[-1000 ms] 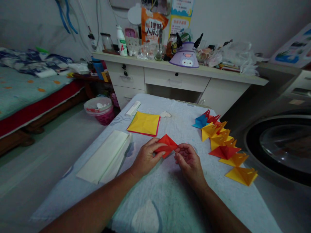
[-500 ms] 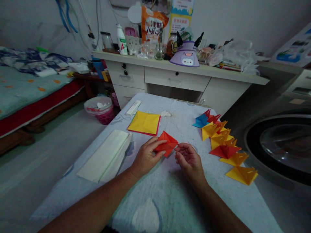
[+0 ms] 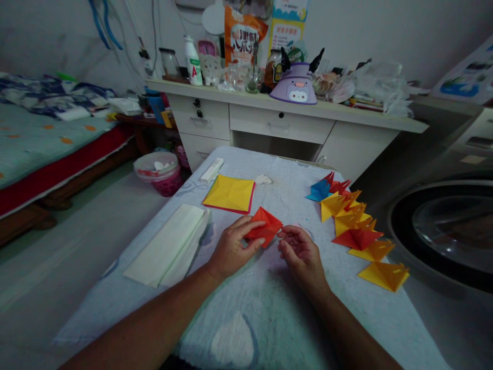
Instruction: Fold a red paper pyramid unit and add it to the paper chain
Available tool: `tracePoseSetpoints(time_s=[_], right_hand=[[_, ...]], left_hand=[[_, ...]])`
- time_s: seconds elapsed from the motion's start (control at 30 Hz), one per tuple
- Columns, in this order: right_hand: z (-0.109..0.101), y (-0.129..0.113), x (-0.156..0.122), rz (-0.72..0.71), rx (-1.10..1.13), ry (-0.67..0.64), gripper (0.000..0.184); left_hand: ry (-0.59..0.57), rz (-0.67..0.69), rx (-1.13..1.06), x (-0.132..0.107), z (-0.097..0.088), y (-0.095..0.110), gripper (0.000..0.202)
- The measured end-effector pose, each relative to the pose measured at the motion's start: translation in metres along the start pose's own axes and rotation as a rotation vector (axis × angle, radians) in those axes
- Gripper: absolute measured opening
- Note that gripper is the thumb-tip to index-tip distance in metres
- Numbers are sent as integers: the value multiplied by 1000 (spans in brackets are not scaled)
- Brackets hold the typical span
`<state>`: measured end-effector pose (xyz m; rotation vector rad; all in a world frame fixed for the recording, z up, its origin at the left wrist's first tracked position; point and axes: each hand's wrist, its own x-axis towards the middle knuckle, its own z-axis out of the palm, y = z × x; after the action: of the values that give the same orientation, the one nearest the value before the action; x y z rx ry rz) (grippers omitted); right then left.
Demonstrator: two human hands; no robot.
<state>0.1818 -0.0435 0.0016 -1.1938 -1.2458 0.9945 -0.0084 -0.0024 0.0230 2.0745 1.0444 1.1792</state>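
A folded red paper piece [image 3: 266,226] lies at the middle of the cloth-covered table [image 3: 269,318]. My left hand [image 3: 232,246] pinches its left side between thumb and fingers. My right hand [image 3: 302,255] has its fingers curled, and its fingertips touch the piece's right corner. A stack of flat yellow and red paper squares [image 3: 230,193] lies just beyond my hands.
A row of several folded paper pieces [image 3: 356,231], blue, red, yellow and orange, runs down the table's right side. A folded white cloth [image 3: 169,245] lies at the left. Behind stand a cluttered white desk [image 3: 292,115], a pink bin [image 3: 158,172], a bed at left and a washing machine [image 3: 442,226] at right.
The red piece has been lowered slightly toward the table and turned. My right hand let go of its corner half a second ago and now touches it again.
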Motion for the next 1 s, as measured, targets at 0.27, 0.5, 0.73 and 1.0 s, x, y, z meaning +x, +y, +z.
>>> tracePoseSetpoints(time_s=[0.27,0.5,0.73,1.0], right_hand=[[3,-6,1,-11,4,-2,29],[1,0,1,-74,-30,-45,26],[3,-3,0,-100,-93,-45,28],[3,-6,-1,-50,-28,20,25]], left_hand=[[-8,26,-32,0,2,-3,37],[-15,20,-47,-2,4,-3,37],[-35,11,-74,-2,4,-1,36],[9,-80,-92,-1,5,-5,37]])
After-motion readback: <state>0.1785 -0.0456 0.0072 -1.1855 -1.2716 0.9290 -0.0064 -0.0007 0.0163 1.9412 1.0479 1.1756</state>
